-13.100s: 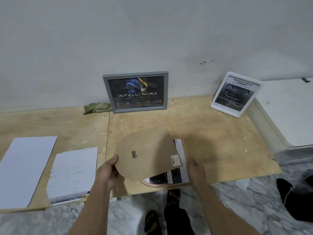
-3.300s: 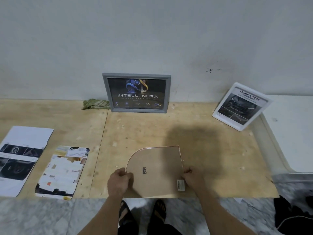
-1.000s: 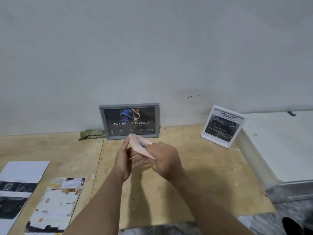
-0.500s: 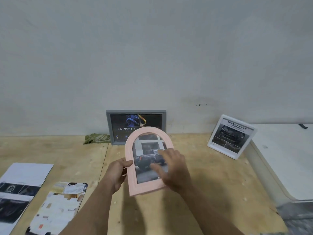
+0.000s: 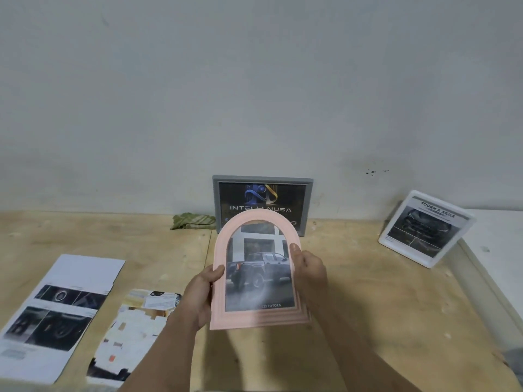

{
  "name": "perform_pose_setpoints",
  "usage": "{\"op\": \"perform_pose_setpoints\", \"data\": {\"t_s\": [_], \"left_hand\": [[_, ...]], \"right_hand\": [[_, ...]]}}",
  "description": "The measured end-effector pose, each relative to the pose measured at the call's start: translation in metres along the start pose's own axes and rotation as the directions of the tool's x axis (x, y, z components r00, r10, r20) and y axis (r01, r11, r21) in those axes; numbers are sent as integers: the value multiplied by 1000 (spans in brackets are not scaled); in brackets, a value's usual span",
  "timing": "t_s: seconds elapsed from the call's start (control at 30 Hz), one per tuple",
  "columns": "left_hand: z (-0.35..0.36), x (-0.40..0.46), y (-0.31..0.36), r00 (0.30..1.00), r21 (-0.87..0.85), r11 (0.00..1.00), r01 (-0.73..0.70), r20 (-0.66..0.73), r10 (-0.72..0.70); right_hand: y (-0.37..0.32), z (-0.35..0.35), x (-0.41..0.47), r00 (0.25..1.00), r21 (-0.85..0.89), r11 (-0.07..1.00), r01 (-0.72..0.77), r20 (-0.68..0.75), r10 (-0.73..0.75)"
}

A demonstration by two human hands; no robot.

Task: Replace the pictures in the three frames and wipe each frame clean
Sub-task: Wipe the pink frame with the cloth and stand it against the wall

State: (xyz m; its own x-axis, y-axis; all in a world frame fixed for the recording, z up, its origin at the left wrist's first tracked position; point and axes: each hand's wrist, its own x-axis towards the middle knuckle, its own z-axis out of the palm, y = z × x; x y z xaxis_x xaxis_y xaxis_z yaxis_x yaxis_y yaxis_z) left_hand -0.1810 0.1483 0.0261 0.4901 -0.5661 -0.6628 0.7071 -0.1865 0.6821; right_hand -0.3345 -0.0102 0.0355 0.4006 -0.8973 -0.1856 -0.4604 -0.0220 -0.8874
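Here both hands, left hand [image 5: 201, 295] and right hand [image 5: 310, 268], clamp the pink arched frame [image 5: 256, 271] by its side rails, upright and glass-forward, presumably for inspection.

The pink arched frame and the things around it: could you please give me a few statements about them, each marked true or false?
1. The pink arched frame is held by both the left hand and the right hand. True.
2. The picture in it shows a bowl of fruit. False: it shows a dark pickup truck, with TOYOTA printed at the bottom.
3. The grey frame stands against the wall behind it. True.
4. The green cloth is in the right hand. False: it lies on the wooden board left of the grey frame.
5. The white frame lies flat, face down. False: it leans tilted, picture showing.
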Motion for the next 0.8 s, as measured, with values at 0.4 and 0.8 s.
{"op": "perform_pose_setpoints", "data": {"t_s": [0.4, 0.8], "left_hand": [[-130, -9, 49, 991, 30, 996, -85, -101, 88], [-231, 42, 62, 917, -127, 989, -76, -398, 19]], "right_hand": [[-37, 130, -32, 989, 37, 999, 22, 144, -27], [-83, 261, 93, 829, -459, 763, 456, 532, -175]]}}
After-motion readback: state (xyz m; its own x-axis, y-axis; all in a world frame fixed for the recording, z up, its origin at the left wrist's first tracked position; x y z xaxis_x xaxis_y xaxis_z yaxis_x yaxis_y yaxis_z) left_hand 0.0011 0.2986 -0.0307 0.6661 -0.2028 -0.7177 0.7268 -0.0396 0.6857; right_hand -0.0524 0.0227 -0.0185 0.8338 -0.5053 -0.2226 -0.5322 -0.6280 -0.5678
